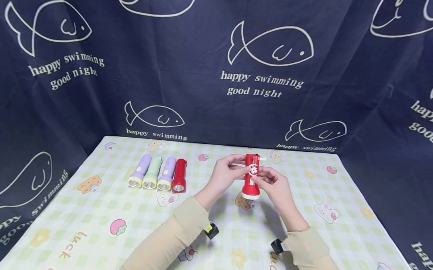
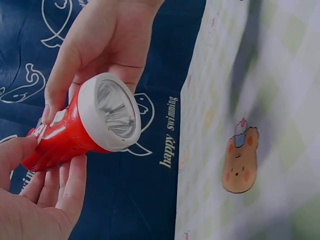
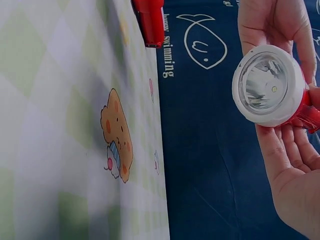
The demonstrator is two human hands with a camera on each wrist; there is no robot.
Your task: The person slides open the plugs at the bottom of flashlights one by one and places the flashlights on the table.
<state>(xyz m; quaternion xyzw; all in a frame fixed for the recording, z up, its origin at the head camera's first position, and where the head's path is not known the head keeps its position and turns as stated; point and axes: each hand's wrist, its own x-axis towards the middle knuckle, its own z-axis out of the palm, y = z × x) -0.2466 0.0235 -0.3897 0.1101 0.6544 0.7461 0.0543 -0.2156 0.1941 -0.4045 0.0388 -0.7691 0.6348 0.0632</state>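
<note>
Both hands hold a red flashlight point(image 1: 251, 187) above the table, its white-rimmed lens end tipped down toward the person. My left hand point(image 1: 225, 172) grips it from the left near the tail, with the thumb on the white printed emblem. From the right, my right hand point(image 1: 277, 190) pinches the body, its thumb by the light-coloured switch. A small white piece point(image 1: 262, 158) sticks out near the tail. In the left wrist view the clear lens point(image 2: 119, 109) faces the camera. The right wrist view shows the white rim point(image 3: 240, 90) and fingers on both sides of the body.
To the left, several flashlights lie side by side with lenses toward the person: a purple one point(image 1: 141, 168), a green one point(image 1: 153, 170), another purple one point(image 1: 168, 171) and a red one point(image 1: 180, 173). A checked cloth point(image 1: 100, 210) covers the table. Dark blue fish-print curtains point(image 1: 205, 70) surround it.
</note>
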